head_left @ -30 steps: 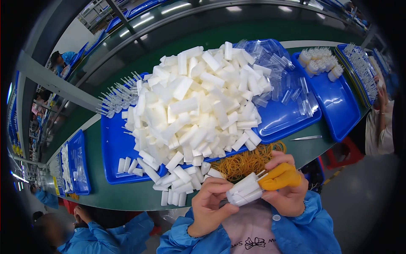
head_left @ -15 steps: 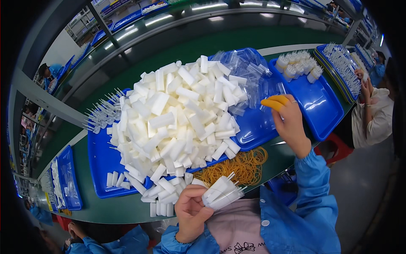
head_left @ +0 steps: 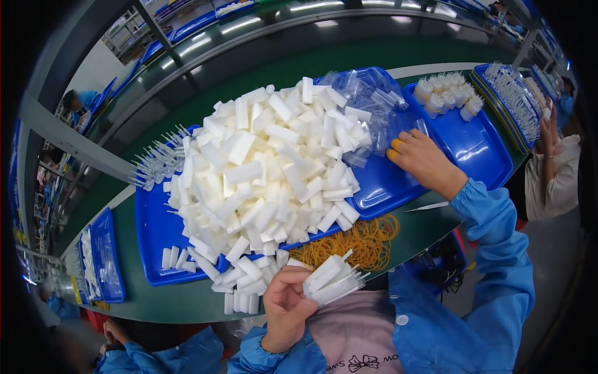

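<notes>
Left hand [head_left: 288, 308] first: closed around a small bundle of white foam blocks [head_left: 332, 280], held up close to my chest, thin white sticks poking out of the bundle's far end. Right hand [head_left: 421, 157] is stretched out flat over the heap of clear plastic bags [head_left: 374, 103] at the far right of the large blue tray [head_left: 380, 187]; fingers mostly extended, yellow finger cots on at least two fingertips [head_left: 396, 144]. Cannot tell whether it has pinched a bag yet or only rests on them.

Large to small, as laid out:
- Green worktable [head_left: 187, 299], curved by the lens.
- Large blue tray, nearly covered.
- Big mound of loose white foam blocks [head_left: 268, 168], some spilled over the near rim onto the table.
- Second blue tray [head_left: 479, 149] to the right, with banded white bundles [head_left: 445, 93] at its far end.
- Tangle of yellow rubber bands [head_left: 361, 240] on the table, just in front of my left hand.
- Row of clear stick parts [head_left: 156, 165] at the left rim.

Risks, my judgement: bundle is held one-handed and unbanded, so a slack grip could let blocks fan out or drop. Bags are slippery and clumped; the right hand may lift several at once. Sleeve near the mound could knock more blocks off.
</notes>
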{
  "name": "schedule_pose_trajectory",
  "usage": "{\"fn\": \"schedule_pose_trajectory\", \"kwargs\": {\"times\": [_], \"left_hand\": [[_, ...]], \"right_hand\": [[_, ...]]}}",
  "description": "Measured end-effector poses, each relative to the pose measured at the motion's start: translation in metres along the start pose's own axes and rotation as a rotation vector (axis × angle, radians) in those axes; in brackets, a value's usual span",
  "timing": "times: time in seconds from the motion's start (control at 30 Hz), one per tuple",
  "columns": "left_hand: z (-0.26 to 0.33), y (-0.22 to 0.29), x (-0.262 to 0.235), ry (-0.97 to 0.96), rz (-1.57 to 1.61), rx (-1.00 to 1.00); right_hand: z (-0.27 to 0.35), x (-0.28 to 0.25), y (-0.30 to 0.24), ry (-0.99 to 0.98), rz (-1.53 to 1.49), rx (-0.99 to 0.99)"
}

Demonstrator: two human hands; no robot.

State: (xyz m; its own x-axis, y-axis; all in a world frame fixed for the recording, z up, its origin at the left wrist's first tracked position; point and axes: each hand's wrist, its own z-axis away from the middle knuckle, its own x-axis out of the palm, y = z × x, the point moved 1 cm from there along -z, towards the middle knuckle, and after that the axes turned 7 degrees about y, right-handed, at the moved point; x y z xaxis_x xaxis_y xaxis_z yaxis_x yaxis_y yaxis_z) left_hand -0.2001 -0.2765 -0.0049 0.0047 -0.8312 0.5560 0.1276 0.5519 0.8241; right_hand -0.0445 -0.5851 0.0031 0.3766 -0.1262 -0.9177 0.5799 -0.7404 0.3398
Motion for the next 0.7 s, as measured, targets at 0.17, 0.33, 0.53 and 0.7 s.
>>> {"fn": "schedule_pose_trajectory", "kwargs": {"times": [0.17, 0.33, 0.53, 0.7], "left_hand": [[0.0, 0.0, 0.001, 0.011, 0.021, 0.004], [-0.003, 0.0, -0.003, -0.003, 0.007, 0.005], [0.0, -0.004, 0.002, -0.032, -0.274, 0.164], [0.008, -0.003, 0.003, -0.007, -0.518, 0.309]], "right_hand": [[0.01, 0.003, -0.002, 0.189, -0.219, 0.163], [0.019, -0.041, -0.05, 0.488, -1.546, 0.961], [0.033, -0.074, -0.127, 0.701, -2.059, 0.916], [0.033, -0.073, -0.136, 0.732, -2.119, 0.926]]}}
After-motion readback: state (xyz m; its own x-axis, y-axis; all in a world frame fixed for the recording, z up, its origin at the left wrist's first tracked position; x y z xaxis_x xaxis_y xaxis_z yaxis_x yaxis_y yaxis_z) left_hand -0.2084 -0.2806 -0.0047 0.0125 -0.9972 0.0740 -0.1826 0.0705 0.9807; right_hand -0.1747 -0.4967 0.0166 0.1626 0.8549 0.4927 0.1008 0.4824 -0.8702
